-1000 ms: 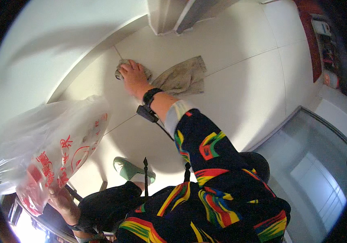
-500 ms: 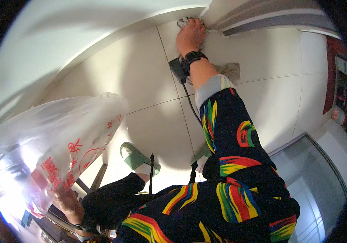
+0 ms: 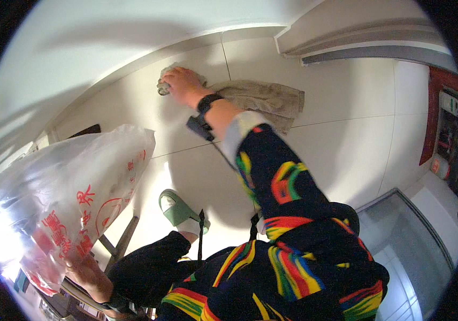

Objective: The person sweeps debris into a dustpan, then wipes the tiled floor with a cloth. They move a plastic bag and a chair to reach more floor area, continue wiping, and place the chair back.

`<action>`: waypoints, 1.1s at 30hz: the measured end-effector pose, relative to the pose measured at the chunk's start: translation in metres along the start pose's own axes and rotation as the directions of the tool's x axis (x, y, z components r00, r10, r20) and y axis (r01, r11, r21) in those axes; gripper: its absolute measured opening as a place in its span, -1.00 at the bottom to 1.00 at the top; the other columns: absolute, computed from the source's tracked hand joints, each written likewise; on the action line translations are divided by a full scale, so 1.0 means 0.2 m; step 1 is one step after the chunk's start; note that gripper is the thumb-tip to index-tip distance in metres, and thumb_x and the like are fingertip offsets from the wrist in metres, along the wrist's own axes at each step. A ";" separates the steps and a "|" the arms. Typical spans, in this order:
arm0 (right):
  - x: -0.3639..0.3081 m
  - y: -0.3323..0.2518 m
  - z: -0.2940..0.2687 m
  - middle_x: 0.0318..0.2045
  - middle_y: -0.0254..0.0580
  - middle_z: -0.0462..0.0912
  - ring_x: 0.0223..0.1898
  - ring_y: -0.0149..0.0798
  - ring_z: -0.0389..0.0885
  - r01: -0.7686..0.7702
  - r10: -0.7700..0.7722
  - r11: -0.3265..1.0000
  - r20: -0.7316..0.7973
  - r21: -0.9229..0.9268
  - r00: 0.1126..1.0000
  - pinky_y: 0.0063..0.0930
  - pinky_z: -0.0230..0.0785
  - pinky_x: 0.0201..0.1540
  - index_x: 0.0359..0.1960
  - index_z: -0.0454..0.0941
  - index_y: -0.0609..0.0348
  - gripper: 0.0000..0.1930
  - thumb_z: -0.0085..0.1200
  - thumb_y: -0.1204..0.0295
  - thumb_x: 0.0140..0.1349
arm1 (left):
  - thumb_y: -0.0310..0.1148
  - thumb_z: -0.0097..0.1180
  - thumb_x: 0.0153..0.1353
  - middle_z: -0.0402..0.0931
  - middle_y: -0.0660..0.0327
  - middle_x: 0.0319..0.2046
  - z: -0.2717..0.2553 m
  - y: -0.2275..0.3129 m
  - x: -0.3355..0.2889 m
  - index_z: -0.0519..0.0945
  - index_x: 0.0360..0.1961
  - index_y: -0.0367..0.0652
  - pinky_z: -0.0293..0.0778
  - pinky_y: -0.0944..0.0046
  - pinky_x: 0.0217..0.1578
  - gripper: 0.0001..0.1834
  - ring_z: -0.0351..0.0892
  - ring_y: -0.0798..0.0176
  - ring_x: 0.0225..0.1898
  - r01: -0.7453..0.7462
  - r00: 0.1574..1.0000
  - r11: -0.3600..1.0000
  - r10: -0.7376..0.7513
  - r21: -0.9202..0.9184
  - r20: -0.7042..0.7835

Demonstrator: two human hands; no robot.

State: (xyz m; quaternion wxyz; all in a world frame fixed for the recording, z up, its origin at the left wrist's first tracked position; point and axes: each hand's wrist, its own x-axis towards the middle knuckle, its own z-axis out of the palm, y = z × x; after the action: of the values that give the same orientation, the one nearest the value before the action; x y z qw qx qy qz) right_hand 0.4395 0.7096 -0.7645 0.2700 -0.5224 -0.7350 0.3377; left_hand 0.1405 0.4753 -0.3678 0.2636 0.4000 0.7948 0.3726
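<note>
Near the far wall, my right hand (image 3: pixel 182 85) presses on the pale floor with its fingers bent around the end of a greyish-brown cloth (image 3: pixel 264 99). The rest of the cloth trails rightward across the tiles behind my wrist, bunched and wrinkled. At the lower left, my left hand (image 3: pixel 89 275) is closed on a large translucent plastic bag (image 3: pixel 100 166) with red print. Part of its fingers is hidden by the plastic. A black box on a cable (image 3: pixel 200 128) hangs by my right wrist.
A white wall (image 3: pixel 106 48) curves along the far left. A green slipper (image 3: pixel 178 208) is on my left foot. A wooden leg (image 3: pixel 124 238) stands beside the bag. At the right are a glass panel (image 3: pixel 400 241) and a red-edged shelf (image 3: pixel 427 123) holding several things.
My right hand has swept left along the floor with the cloth, which now lies stretched out more behind it. My left hand still holds the bag, which has shifted slightly.
</note>
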 end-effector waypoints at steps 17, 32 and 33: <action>-0.11 0.14 -0.04 0.29 0.02 0.12 0.33 0.20 -0.05 -0.483 0.420 0.814 -0.248 -0.322 0.873 0.18 -0.22 0.32 0.23 0.25 0.01 -0.39 0.10 0.19 0.12 | -0.02 0.06 0.22 0.50 0.09 -0.06 -0.11 0.02 -0.27 0.40 0.06 -0.11 0.45 0.09 -0.20 -0.50 0.51 0.07 -0.12 0.142 0.987 0.972 -0.154 -0.188 -0.051; 0.20 -0.42 0.58 0.18 -0.05 0.20 0.28 0.21 0.01 -0.338 0.290 0.904 -0.206 -0.261 0.935 0.18 -0.18 0.29 0.17 0.28 0.04 -0.41 0.13 0.34 0.04 | 0.06 -0.04 0.27 0.31 0.07 0.17 -0.44 -0.24 -0.54 0.33 0.16 -0.16 0.19 -0.02 0.16 -0.40 0.31 0.03 0.14 0.320 0.924 0.898 -0.366 -0.302 -0.111; 0.21 -0.47 0.62 0.19 -0.06 0.20 0.29 0.21 0.00 -0.274 0.240 0.921 -0.149 -0.277 0.959 0.18 -0.19 0.29 0.18 0.27 0.03 -0.39 0.13 0.32 0.04 | 0.06 -0.05 0.27 0.31 0.07 0.17 -0.44 -0.24 -0.55 0.33 0.15 -0.17 0.18 -0.03 0.16 -0.40 0.30 0.03 0.15 0.324 0.922 0.897 -0.370 -0.299 -0.110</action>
State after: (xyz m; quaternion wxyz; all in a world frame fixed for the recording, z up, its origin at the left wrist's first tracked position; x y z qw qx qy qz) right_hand 0.2783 0.7024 -0.7667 0.1835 -0.6668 -0.6857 0.2268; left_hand 0.1154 0.3307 -0.3408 0.3125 0.1787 0.8130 0.4577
